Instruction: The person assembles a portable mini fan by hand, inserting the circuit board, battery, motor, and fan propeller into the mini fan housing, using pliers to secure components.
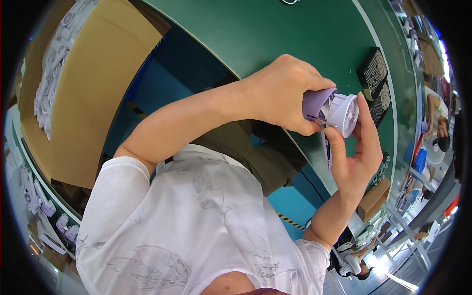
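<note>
My left hand (290,93) is closed round a purple curved plastic shell (315,103). Against the open end of that shell sits a pale lilac round fan part (344,114) with a slotted, vaned face. My right hand (361,147) grips this round part between thumb and fingers from the right side. Thin dark wires or pins (322,121) show between the two pieces, close to my left fingertips. The inside of the shell is mostly hidden by my left hand.
The green worktable (275,34) bears black trays of small parts (373,73) beyond my hands. A big cardboard box (98,88) of white plastic parts stands at the left. A small open carton (374,199) lies to the right. Other people sit at work at the far right.
</note>
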`<state>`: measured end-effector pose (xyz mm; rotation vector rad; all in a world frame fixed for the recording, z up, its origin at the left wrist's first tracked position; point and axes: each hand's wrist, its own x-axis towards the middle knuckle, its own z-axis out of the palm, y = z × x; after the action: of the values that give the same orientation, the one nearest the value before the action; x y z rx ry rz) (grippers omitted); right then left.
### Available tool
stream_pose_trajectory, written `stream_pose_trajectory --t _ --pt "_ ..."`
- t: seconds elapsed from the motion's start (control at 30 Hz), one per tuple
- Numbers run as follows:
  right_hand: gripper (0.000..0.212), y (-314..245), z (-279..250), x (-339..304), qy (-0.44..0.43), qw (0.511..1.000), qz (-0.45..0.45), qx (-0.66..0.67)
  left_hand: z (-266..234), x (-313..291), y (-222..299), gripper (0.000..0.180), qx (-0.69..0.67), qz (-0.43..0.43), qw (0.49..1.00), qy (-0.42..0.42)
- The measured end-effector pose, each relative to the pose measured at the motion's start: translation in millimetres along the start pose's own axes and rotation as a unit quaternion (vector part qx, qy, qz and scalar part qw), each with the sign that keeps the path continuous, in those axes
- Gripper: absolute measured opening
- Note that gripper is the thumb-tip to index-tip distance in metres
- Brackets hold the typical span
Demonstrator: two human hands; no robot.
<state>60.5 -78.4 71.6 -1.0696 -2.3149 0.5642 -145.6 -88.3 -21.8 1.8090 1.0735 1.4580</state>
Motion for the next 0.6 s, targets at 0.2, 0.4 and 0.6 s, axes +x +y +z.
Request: stream_pose_trajectory --t 0.2,0.4,0.6 --pt "0.068 -3.6 1.2 -3.3 -0.002 1.000 0.004 -0.015 -0.4 -1.1 1.2 0.060 0.001 -0.005 1.000 -0.006" --pt "0.069 -3.9 2.9 -4.8 0.006 1.000 0.003 -0.028 -0.3 -2.7 0.5 0.061 0.008 -0.003 1.000 -0.009" --pt "0.070 -10.5 6.5 -4.6 0.000 0.999 0.013 -0.049 -3.0 -4.2 0.9 0.061 0.009 -0.004 1.000 -0.018"
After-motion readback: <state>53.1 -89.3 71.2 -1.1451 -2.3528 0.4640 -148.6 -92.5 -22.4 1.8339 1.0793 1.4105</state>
